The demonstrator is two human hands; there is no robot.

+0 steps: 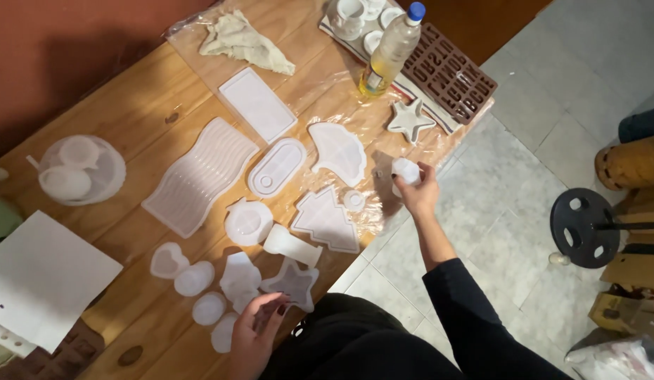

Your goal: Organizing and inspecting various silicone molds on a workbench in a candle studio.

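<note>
Over the wooden table [130, 98], right hand [416, 191] grip clamped on small white mold [406, 171], left hand [257, 331] grip apart.

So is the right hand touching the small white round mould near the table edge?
Touching: the head view shows the right hand with its fingers wrapped around the small white round mould, lifted off the table.

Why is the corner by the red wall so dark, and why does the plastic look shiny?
In the head view, a deep shadow falls across the red wall and the table's far left edge; light glints off the crinkled clear plastic sheet; the right hand and its small white mould look slightly blurred.
</note>
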